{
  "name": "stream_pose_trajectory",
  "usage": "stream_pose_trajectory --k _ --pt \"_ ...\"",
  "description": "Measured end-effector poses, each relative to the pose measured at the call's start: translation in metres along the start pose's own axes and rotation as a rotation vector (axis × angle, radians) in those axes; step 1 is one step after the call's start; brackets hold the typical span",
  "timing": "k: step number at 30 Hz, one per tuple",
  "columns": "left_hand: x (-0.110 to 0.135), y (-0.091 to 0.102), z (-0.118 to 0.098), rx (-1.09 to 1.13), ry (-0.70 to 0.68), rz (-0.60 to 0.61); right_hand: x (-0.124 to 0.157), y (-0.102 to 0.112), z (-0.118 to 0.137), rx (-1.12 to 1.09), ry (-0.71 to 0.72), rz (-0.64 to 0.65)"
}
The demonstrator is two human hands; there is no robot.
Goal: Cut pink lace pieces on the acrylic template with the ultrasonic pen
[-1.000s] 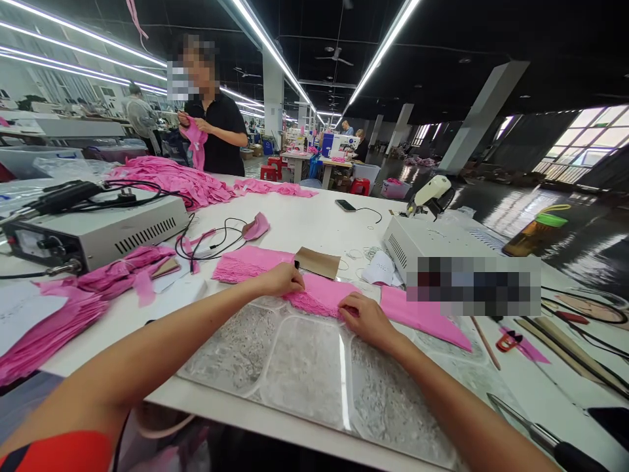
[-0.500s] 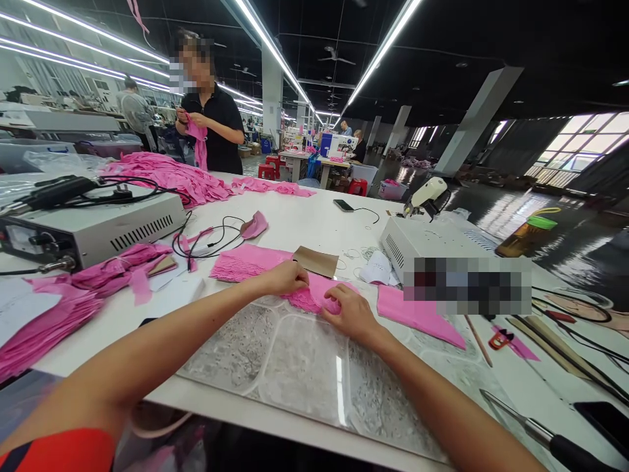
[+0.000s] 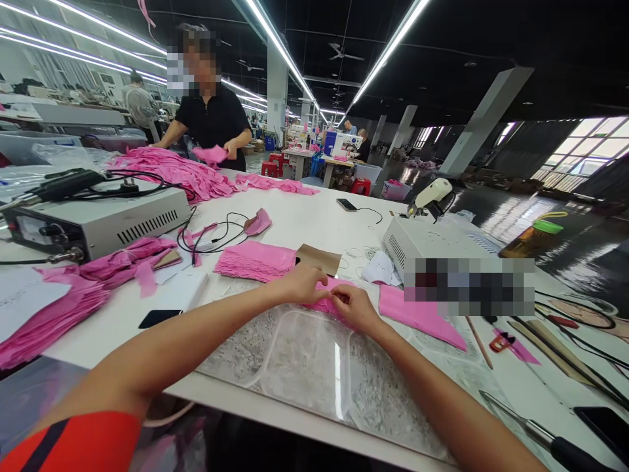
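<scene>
My left hand rests over the right part of a stack of pink fabric pieces, fingers curled and closed on the cloth. Close beside it, my right hand pinches the pink fabric with thumb and forefinger together; the exact edge held is hidden behind the fingers. A brown card lies just behind my left hand. Under the hands is a grey marble-patterned mat. Another flat pink fabric piece lies to the right of my right hand.
Grey machine boxes stand left and right. Cables, a phone and a black-handled pointed tool lie on the white table. Across it, a person in black handles pink cloth beside a large pink heap.
My hands have drawn closer together, and my right fingers have closed into a pinch. The person opposite has lowered both arms, one toward the heap. The view has shifted slightly.
</scene>
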State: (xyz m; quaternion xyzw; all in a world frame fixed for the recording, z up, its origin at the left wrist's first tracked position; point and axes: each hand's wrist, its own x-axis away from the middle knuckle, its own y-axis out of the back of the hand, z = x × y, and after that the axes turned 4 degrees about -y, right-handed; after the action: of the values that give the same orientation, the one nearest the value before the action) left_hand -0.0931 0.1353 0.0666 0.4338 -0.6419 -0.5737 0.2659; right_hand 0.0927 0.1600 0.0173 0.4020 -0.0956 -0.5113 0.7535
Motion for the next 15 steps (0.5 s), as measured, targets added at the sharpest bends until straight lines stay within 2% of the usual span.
stream_pose_trajectory --k 3,6,10,15 --pt "-0.006 -0.013 -0.014 -0.071 0.02 0.028 0.0 0.002 0.001 -0.033 -0.004 -0.005" --pt "-0.006 -0.021 -0.014 -0.12 0.077 0.038 0.001 0.005 -0.001 -0.069 -0.017 -0.007" --pt "0.003 -0.022 -0.007 -0.148 0.147 0.024 0.001 0.007 -0.005 -0.115 -0.044 -0.026" --pt "0.009 -0.019 -0.012 -0.116 0.113 -0.068 0.001 0.007 -0.005 -0.153 -0.054 -0.039"
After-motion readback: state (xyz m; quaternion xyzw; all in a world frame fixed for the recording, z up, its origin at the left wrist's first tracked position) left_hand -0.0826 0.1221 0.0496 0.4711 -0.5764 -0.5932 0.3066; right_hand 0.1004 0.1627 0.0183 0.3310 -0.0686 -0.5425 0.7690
